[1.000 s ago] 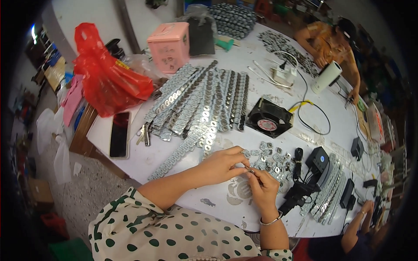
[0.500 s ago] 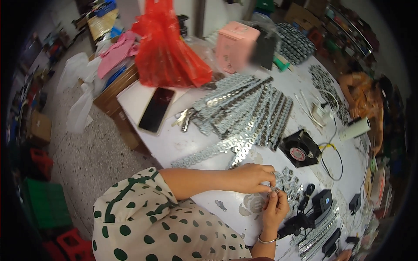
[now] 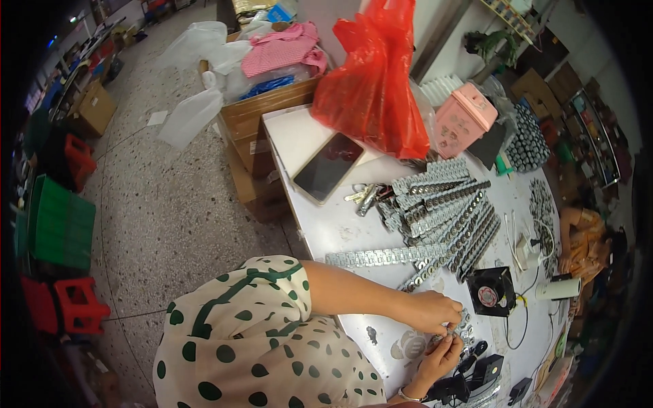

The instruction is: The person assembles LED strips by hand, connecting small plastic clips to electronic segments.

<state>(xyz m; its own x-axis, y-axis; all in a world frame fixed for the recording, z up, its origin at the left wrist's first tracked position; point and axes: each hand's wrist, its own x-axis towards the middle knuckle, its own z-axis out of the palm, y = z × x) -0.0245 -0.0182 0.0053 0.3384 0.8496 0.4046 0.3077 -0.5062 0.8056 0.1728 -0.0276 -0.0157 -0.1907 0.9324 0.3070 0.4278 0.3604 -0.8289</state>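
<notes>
One white table (image 3: 381, 364) under both hands, seen from my remote seat. Pile of metal strips (image 3: 445, 211) beyond left forearm (image 3: 354, 289). Left hand (image 3: 432, 311) pinches downward; right hand (image 3: 441, 358) meets it, thumb and fingers closed. Loose metal bits (image 3: 466, 325) just right of fingertips. Smallest: metal bit (image 3: 445, 332) grasped between both hands' fingertips, mostly hidden; I can't tell exact shape. To work well, I'd keep right pinch steady as anchor, left moves small, pressure light, both hands low over table.
</notes>
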